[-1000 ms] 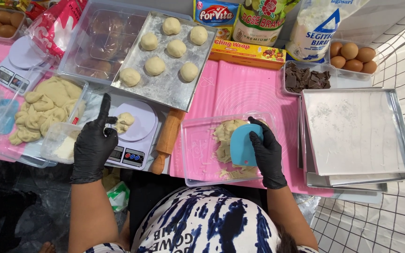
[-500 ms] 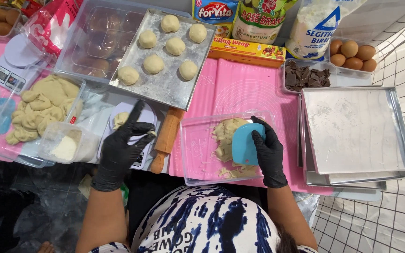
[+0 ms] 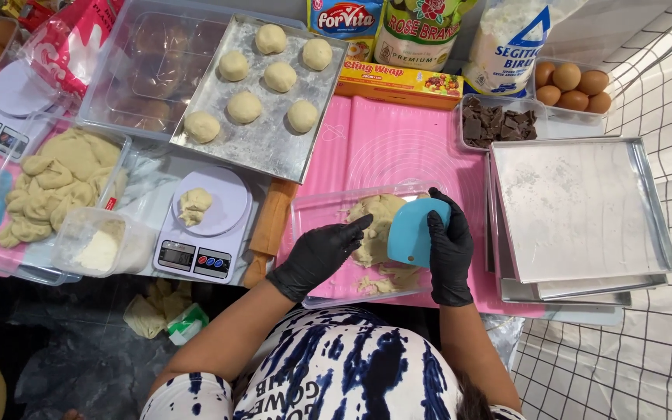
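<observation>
Head view: dough (image 3: pixel 379 225) lies in a clear tray (image 3: pixel 313 214) on the counter. Right hand (image 3: pixel 449 249) grips a blue scraper (image 3: pixel 414 232); left hand (image 3: pixel 320 255), open, has moved from the scale (image 3: pixel 200 225) onto the dough.

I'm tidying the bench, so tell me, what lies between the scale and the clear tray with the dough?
In the head view, a wooden rolling pin lies between the scale and the clear tray, running along the scale's right edge.

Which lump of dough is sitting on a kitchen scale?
The small dough lump on the white scale left of the hands; the six round balls lie on the metal tray.
</observation>
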